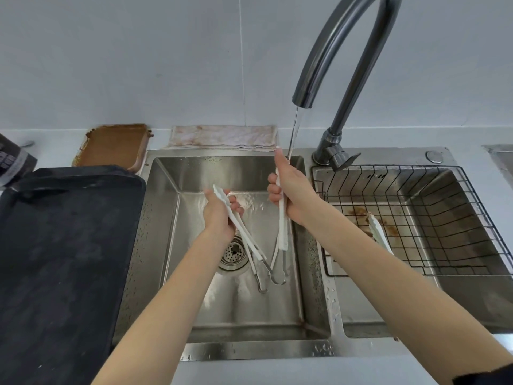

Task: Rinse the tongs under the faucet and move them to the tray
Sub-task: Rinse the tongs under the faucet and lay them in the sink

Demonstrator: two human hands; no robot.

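Observation:
Over the left sink basin I hold two pairs of white tongs with metal loop ends. My left hand grips one pair near its tips, the handle slanting down toward the drain. My right hand is shut on the second pair, held nearly upright with its tip in the thin stream of water falling from the curved faucet. A third pair of white tongs, stained brown, lies in the wire basket on the right. The black tray sits on the counter to the left.
A black wire basket fills the right basin, with brown residue under it. A brown-stained tray and a stained folded cloth lie behind the sink. A dark container stands at the far left. The drain strainer sits under the tongs.

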